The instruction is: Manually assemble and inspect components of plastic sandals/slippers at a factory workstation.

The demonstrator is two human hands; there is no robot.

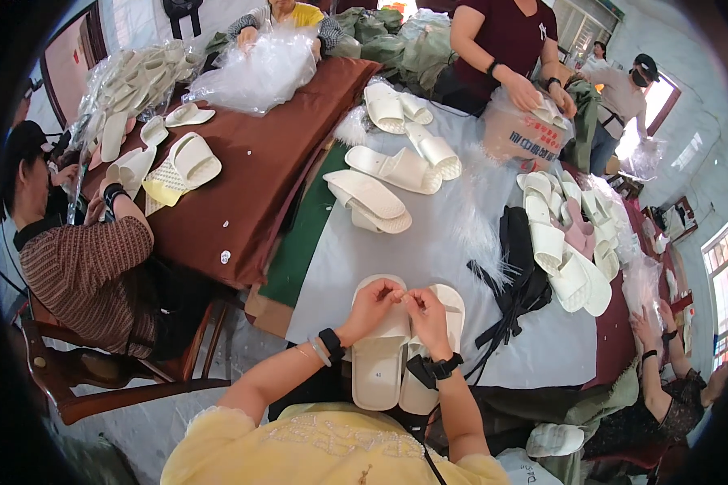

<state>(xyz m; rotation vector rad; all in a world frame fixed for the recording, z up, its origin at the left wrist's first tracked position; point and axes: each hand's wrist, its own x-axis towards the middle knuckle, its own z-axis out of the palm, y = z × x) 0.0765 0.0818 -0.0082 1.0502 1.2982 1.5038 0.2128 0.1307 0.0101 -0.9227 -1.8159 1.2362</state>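
A pair of cream slippers lies side by side at the table's near edge, the left slipper (376, 376) and the right slipper (453, 311) with their heels toward me. My left hand (372, 309) is over the left slipper, thumb and fingers pinched together. Almost touching it, my right hand (427, 325) is pinched too, above the inner side of the right slipper. Whatever sits between the fingertips is too small to make out. Both wrists carry black bands, and my hands and forearms cover parts of the pair.
Further slippers (392, 168) lie ahead on the grey sheet (429, 250). A bundle of clear strands (481, 222) and black straps (514, 275) are to the right, beside a slipper pile (574, 242). Co-workers sit or stand around, one at a brown-covered table (243, 186).
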